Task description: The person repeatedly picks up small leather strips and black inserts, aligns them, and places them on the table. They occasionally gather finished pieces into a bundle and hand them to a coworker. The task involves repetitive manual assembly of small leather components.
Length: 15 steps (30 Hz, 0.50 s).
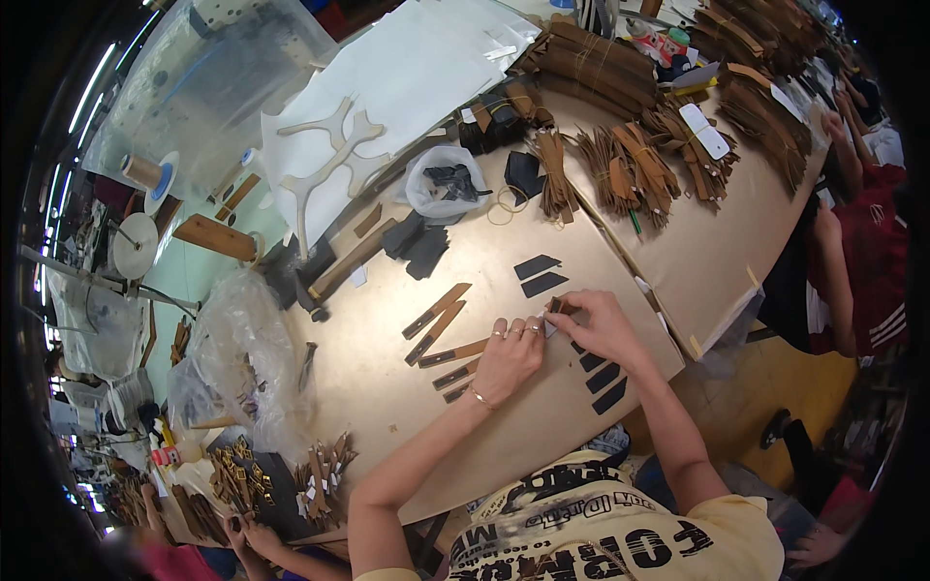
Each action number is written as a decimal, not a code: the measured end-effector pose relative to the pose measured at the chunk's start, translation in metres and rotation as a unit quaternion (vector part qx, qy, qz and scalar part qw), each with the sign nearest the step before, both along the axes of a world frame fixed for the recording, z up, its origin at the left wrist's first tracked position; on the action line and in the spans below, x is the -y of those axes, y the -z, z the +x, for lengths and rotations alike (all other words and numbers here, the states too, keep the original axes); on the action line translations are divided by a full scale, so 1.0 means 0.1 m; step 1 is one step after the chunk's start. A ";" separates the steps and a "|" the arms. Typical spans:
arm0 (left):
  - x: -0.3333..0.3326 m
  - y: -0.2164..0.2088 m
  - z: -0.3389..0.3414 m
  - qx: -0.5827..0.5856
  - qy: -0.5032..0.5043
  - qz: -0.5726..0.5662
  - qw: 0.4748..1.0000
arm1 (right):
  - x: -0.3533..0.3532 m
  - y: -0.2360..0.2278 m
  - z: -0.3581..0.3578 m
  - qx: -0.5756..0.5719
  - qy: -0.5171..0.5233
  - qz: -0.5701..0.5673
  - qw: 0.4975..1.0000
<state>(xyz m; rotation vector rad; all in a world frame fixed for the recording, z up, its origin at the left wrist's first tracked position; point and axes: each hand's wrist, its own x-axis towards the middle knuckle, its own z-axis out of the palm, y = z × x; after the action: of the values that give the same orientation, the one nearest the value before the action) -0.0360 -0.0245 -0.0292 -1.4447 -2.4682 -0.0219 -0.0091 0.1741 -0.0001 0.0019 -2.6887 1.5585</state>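
Both of my hands meet over the tan table [378, 397]. My left hand [515, 354], with rings and a bracelet, is closed, its fingers bent down on a brown leather strip [455, 353]. The strip's left end sticks out beyond the hand. At the other side, my right hand [599, 325] pinches a small brown piece with a bit of white beside it; whether this is the same strip is hidden by the fingers. More brown strips [438, 308] with dark ends lie to the left. Short black slanted pieces [536, 266] lie beyond my hands, and others [608, 397] below my right hand.
Tied bundles of brown strips [557, 179] fill the far side. A plastic bag of black scraps [441, 184], a wooden-handled hammer [339, 271] and black pieces [418, 247] lie left. Buckled straps [242, 474] are at the near left, by another person's hands [257, 533]. Others sit at right.
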 end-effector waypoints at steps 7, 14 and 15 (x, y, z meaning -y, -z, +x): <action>0.02 -0.08 -0.06 0.202 -0.039 0.052 0.977 | -0.02 -0.06 0.13 -0.086 -0.099 0.104 0.986; 0.23 -0.17 -0.21 0.316 -0.106 0.254 0.908 | 0.34 -0.03 0.33 -0.120 -0.095 0.348 0.925; 0.26 -0.19 -0.20 0.309 -0.140 0.303 0.891 | 0.38 -0.04 0.34 -0.104 -0.093 0.373 0.917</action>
<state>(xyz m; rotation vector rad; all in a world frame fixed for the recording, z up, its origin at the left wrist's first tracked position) -0.0556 -0.0508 -0.0101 -0.8740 -2.7172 -1.2464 0.0248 0.1360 0.0035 0.4208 -2.9654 0.4216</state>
